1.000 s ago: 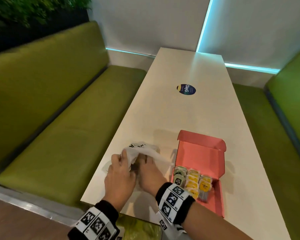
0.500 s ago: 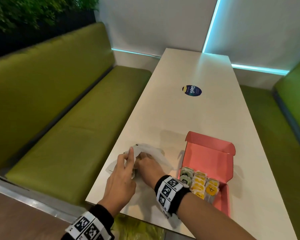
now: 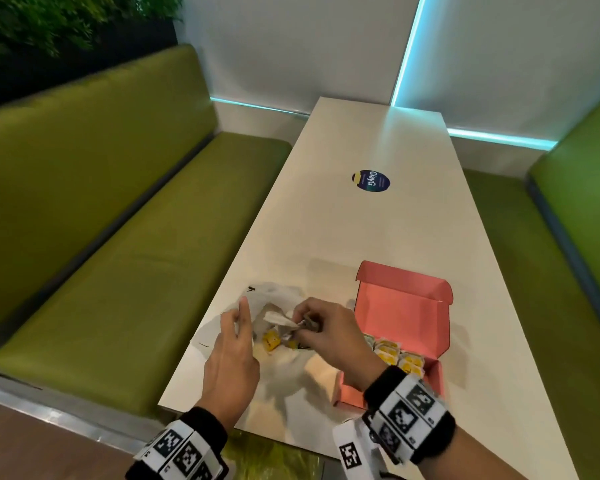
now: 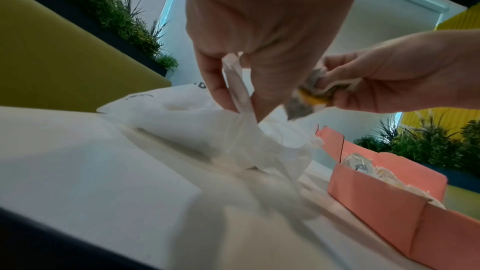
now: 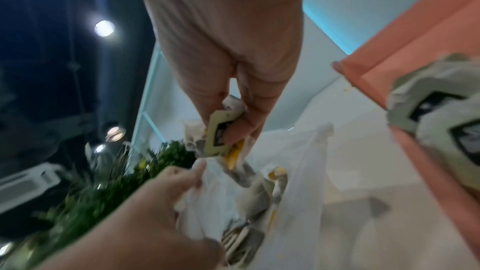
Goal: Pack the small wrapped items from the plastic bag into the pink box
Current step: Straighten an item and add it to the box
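A white translucent plastic bag [image 3: 279, 301] lies on the table's near left part, with yellow wrapped items [image 3: 271, 341] showing in its mouth. My left hand [image 3: 238, 318] pinches a strip of the bag's edge [image 4: 235, 81] and holds it up. My right hand [image 3: 305, 323] pinches a small bunch of wrapped items [image 5: 219, 130] just above the bag's opening. The open pink box [image 3: 406, 306] stands right of the bag, lid up. Rows of wrapped items [image 3: 392, 351] fill its near part.
The long white table [image 3: 361, 230] carries a round dark sticker [image 3: 371, 181] further back. Green benches [image 3: 118, 237] run along both sides. The table's near edge is close under my wrists.
My right hand has come up out of the bag holding wrapped items. My left hand has lifted the bag's edge, so the mouth stands open. The box has not moved.
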Demonstrator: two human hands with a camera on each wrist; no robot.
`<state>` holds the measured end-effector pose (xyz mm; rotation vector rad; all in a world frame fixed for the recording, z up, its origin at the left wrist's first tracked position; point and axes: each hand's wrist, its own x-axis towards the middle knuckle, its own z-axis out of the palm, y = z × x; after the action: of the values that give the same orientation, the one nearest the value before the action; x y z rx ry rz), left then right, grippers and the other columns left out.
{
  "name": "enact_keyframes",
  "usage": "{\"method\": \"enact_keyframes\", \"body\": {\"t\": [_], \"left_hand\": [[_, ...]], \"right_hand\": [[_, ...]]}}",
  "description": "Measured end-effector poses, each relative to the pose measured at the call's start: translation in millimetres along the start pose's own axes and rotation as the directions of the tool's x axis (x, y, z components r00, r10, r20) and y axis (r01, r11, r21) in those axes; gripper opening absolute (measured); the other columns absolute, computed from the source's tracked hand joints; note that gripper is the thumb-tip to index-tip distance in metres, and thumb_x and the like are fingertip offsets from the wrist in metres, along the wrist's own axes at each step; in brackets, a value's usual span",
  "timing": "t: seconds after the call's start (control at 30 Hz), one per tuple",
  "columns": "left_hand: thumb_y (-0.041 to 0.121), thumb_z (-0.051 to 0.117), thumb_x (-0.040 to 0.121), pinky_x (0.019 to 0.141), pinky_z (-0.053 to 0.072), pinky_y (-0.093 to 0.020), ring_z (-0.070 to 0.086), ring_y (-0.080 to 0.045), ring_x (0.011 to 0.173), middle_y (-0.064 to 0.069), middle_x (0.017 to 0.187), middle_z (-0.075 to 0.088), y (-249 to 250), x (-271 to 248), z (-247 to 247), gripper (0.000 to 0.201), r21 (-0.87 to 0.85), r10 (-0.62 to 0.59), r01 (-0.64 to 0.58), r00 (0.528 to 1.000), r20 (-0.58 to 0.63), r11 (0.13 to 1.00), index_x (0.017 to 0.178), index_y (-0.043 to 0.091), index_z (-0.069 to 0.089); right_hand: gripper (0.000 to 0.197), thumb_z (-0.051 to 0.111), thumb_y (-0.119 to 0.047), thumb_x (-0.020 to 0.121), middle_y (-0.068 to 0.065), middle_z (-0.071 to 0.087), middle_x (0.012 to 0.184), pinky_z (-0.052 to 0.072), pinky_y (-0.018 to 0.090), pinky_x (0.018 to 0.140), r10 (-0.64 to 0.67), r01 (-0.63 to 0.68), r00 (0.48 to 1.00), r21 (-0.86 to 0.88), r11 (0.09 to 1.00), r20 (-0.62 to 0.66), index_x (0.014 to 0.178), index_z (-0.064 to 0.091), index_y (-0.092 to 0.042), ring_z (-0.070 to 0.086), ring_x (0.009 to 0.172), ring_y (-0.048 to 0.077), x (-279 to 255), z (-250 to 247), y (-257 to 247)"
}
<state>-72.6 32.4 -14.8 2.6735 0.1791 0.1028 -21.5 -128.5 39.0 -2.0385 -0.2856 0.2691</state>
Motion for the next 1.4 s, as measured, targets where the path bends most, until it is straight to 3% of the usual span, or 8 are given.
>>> {"method": "enact_keyframes", "body": {"t": [0.23, 0.33, 0.43, 0.57, 0.73, 0.9, 1.0, 1.4], "left_hand": [[0.067, 0.052, 0.075, 0.081, 0.051, -0.039, 0.038, -0.027, 0.126, -0.002, 0.146, 0.022, 2.8, -9.4, -17.3, 0.065, 0.041, 0.096, -0.095, 0.995, -0.022, 0.995, 0.134, 0.039, 0.042], [0.057, 0.048, 0.081, 0.095, 0.040, -0.036, 0.042, -0.027, 0.123, -0.006, 0.138, 0.043, 14.9, -11.5, -29.1, 0.036, -0.091, 0.289, -0.317, 0.927, -0.238, 0.944, 0.096, 0.030, 0.067], [0.044, 0.047, 0.086, 0.083, 0.039, -0.020, 0.054, -0.020, 0.101, 0.002, 0.111, 0.061, 39.1, -7.8, -36.9, 0.036, -0.248, 0.291, -0.387, 0.891, -0.347, 0.888, 0.066, 0.017, 0.059], [0.064, 0.046, 0.079, 0.083, 0.049, -0.017, 0.059, -0.004, 0.100, 0.014, 0.113, 0.060, 67.5, -3.1, -36.4, 0.038, -0.819, 0.168, -0.082, 0.986, 0.018, 0.568, 0.100, 0.034, 0.058], [0.046, 0.054, 0.077, 0.077, 0.056, -0.040, 0.068, -0.021, 0.096, -0.004, 0.107, 0.069, 90.2, -8.9, -28.2, 0.042, -0.886, 0.199, 0.400, 0.872, 0.447, 0.234, 0.118, 0.036, 0.054], [0.028, 0.057, 0.087, 0.049, 0.051, -0.029, 0.064, -0.017, 0.063, -0.005, 0.080, 0.069, 93.9, -8.0, -18.6, 0.018, -0.835, 0.050, 0.496, 0.852, 0.521, 0.238, 0.099, 0.014, 0.062], [0.026, 0.055, 0.092, 0.038, 0.034, -0.020, 0.048, -0.011, 0.046, -0.001, 0.063, 0.062, 93.9, -8.7, -14.0, 0.014, -0.809, -0.009, 0.548, 0.829, 0.559, 0.213, 0.095, 0.014, 0.061], [0.016, 0.054, 0.092, 0.034, 0.030, -0.019, 0.052, -0.016, 0.051, -0.006, 0.066, 0.062, 92.3, -4.6, -5.4, 0.012, -0.815, -0.030, 0.568, 0.822, 0.569, 0.116, 0.093, 0.008, 0.063]], "right_hand": [[0.029, 0.063, 0.018, 0.073, -0.001, 0.063, 0.060, 0.048, 0.018, 0.050, 0.177, -0.176, 0.982, 0.647, 0.742, 0.065, 0.074, 0.055, -0.010, 0.060, 0.052, 0.010, -25.5, -30.7, 6.2], [0.029, 0.062, 0.019, 0.073, 0.007, 0.060, 0.067, 0.048, 0.020, 0.050, 0.184, -0.166, 0.982, 0.667, 0.727, 0.044, 0.077, 0.055, -0.009, 0.059, 0.052, 0.012, -36.0, -36.4, 7.7], [0.030, 0.065, 0.016, 0.072, 0.004, 0.059, 0.069, 0.050, 0.023, 0.055, 0.167, -0.136, 0.986, 0.545, 0.827, -0.006, 0.076, 0.057, -0.012, 0.058, 0.056, 0.009, -44.4, -35.9, 9.2], [0.028, 0.068, 0.011, 0.073, 0.003, 0.059, 0.072, 0.048, 0.020, 0.056, 0.106, -0.089, 0.994, 0.392, 0.916, -0.023, 0.076, 0.059, -0.016, 0.055, 0.061, 0.008, -53.1, -34.3, 5.2], [0.029, 0.074, -0.005, 0.070, 0.009, 0.064, 0.083, 0.058, 0.041, 0.068, 0.119, -0.098, 0.992, 0.356, 0.929, -0.039, 0.086, 0.055, -0.020, 0.063, 0.070, 0.016, -57.0, -24.5, 4.7], [0.051, 0.074, -0.017, 0.072, 0.002, 0.065, 0.083, 0.048, 0.021, 0.058, 0.136, -0.121, 0.988, 0.186, 0.975, -0.071, 0.110, 0.042, -0.027, 0.059, 0.066, 0.007, -60.6, -24.2, 5.3], [0.058, 0.078, -0.021, 0.070, 0.003, 0.067, 0.098, 0.055, 0.033, 0.069, 0.169, -0.163, 0.985, 0.139, 0.977, -0.035, 0.115, 0.043, -0.030, 0.064, 0.083, 0.015, -63.9, -26.1, 9.8], [0.009, 0.061, -0.002, 0.086, 0.013, 0.065, 0.080, 0.055, 0.035, 0.062, 0.364, -0.239, 0.920, 0.530, 0.814, -0.144, 0.095, 0.062, -0.006, 0.061, 0.057, 0.021, -67.2, -36.8, 19.4]]}}
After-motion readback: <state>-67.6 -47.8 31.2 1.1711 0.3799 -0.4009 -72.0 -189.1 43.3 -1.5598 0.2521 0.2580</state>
